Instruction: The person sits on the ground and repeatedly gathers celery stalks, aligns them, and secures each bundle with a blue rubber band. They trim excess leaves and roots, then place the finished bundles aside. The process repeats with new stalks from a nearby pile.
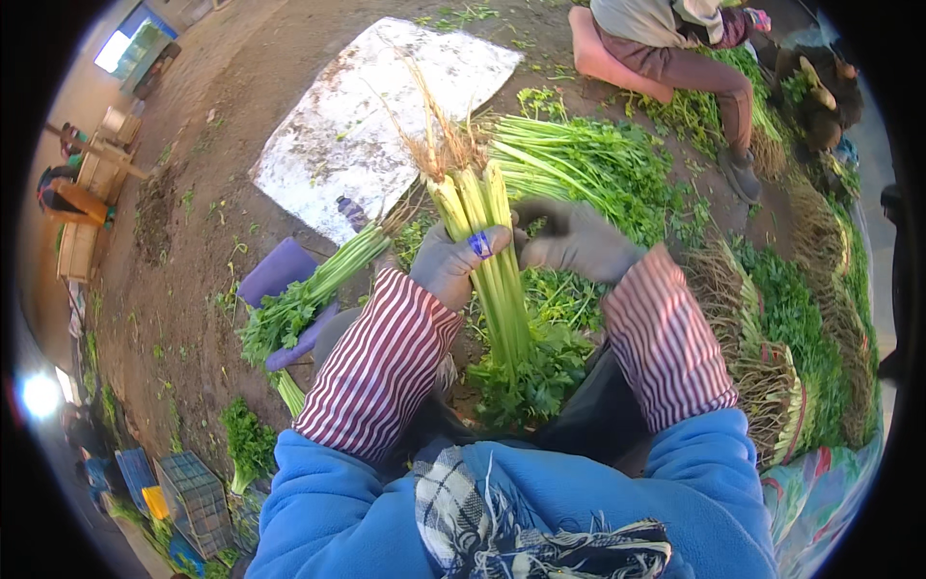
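My gloved left hand (459,260) grips a bunch of celery (499,282) around its pale stalks, with blue tape around the thumb. The bunch's brown roots point away from me and its leaves hang down between my knees. My right hand (571,235), gloved and slightly blurred, is at the right side of the stalks; its fingers are curled, and whether they hold anything is unclear. Beyond it a loose pile of celery (579,155) lies on the soil. Left of my left hand rests a smaller bunch (333,271) with its roots toward the white sheet.
A soiled white sheet (362,116) lies ahead on the ground. A purple pad (278,271) is at left. Stacked celery bunches (781,391) line the right side, above a patterned plastic sheet (821,499). Another person (680,65) sits at upper right. Crates (195,499) stand lower left.
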Demonstrator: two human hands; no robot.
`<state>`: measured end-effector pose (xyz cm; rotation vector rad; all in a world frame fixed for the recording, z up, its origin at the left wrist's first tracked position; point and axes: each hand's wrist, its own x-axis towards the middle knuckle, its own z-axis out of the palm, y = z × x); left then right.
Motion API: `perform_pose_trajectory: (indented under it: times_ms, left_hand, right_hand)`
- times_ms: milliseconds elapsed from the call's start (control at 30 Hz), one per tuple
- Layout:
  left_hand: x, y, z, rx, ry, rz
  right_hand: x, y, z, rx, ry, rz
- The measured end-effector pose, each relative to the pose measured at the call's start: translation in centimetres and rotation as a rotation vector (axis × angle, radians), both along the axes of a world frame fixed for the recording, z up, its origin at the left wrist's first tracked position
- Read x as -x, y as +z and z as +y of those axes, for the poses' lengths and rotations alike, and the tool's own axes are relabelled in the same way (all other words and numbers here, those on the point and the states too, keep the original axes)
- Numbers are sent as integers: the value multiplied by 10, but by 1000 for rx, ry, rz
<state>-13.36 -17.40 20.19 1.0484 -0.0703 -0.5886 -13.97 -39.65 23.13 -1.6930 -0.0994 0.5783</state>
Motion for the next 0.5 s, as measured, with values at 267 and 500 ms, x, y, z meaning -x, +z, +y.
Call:
perform_pose_trajectory:
  times_ms: [267, 500]
  left_hand:
    - [1, -25, -1, -294, -83, -88]
    - [0, -18, 12, -234, -168, 23]
  right_hand:
    - [-27, -9, 33, -17, -178, -212]
    - [-25, -15, 26, -175, -243, -229]
